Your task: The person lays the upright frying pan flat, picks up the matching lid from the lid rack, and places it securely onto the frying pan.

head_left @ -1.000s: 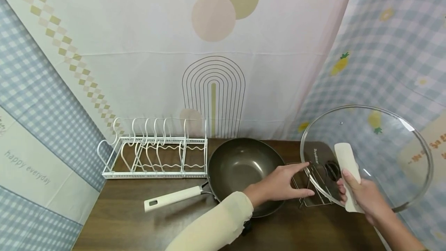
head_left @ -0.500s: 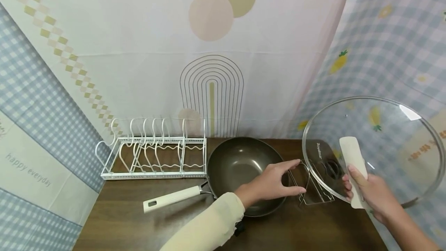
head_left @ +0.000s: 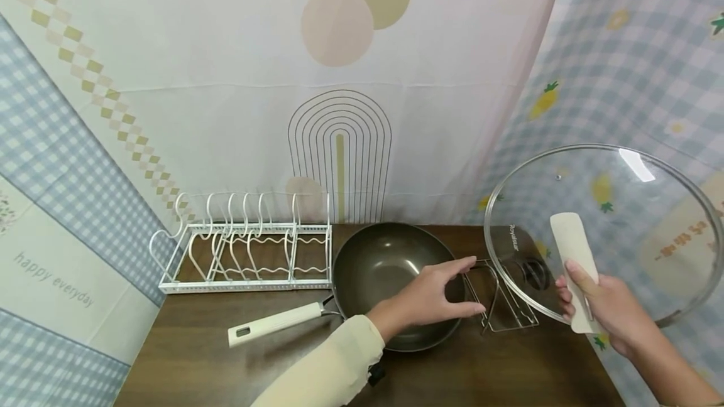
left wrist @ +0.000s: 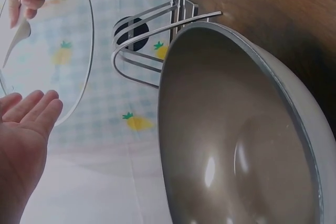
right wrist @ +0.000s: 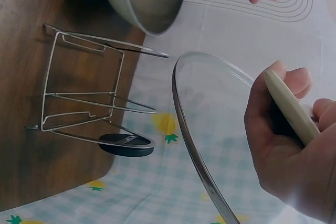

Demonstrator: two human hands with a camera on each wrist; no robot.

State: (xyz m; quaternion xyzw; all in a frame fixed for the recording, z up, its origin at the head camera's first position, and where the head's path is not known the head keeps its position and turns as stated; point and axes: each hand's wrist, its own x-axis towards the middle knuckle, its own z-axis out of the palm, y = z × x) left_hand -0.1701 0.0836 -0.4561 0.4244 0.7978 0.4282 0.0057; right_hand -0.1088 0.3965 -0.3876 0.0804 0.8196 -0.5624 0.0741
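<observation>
My right hand (head_left: 608, 306) grips the cream handle (head_left: 574, 262) of a large round glass lid (head_left: 656, 225) with a metal rim. The lid is held up at the right, tilted, above a small wire lid rack (head_left: 511, 306). In the right wrist view the rack (right wrist: 84, 94) stands apart from the lid's rim (right wrist: 194, 150). My left hand (head_left: 421, 297) hovers over the right side of a dark wok (head_left: 384, 262), thumb and fingers spread, holding nothing. The left wrist view shows that hand (left wrist: 26, 140) clear of the wok (left wrist: 236, 129).
A white wire rack (head_left: 249, 282) with several upright loops stands left of the wok. The wok's cream handle (head_left: 277, 323) points left over the wooden table (head_left: 186, 350). A dark panel marked Royalstar (head_left: 509, 240) shows behind the lid. Patterned cloth (head_left: 237, 80) hangs around.
The lid and my right hand have risen and moved a little right, away from the wire rack. My left hand has drawn back left, away from that rack.
</observation>
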